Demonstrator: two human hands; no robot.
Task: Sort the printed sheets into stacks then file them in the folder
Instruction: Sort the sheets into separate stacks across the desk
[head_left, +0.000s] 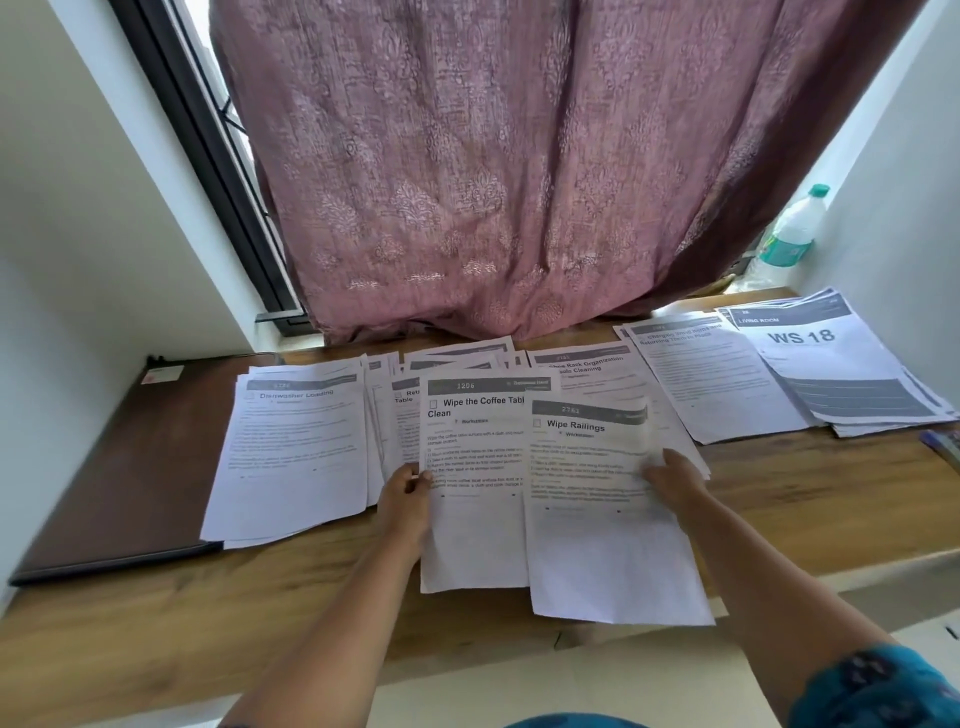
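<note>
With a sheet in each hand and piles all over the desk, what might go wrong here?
The Wipe Railings sheet in the right hand and the Wipe the Coffee Table sheet in the left hand could land on the wrong pile. The piles overlap and may mix. Sheets overhanging the desk edge might slide off.

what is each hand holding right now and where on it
Left hand pinches the left edge of the "Wipe the Coffee Table Clean" sheet. Right hand grips the right edge of the "Wipe Railings" sheet.

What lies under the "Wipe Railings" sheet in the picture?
The Wipe Railings sheet overlaps the right edge of the Wipe the Coffee Table sheet, hiding its title's end. The wooden desk beneath is covered.
</note>
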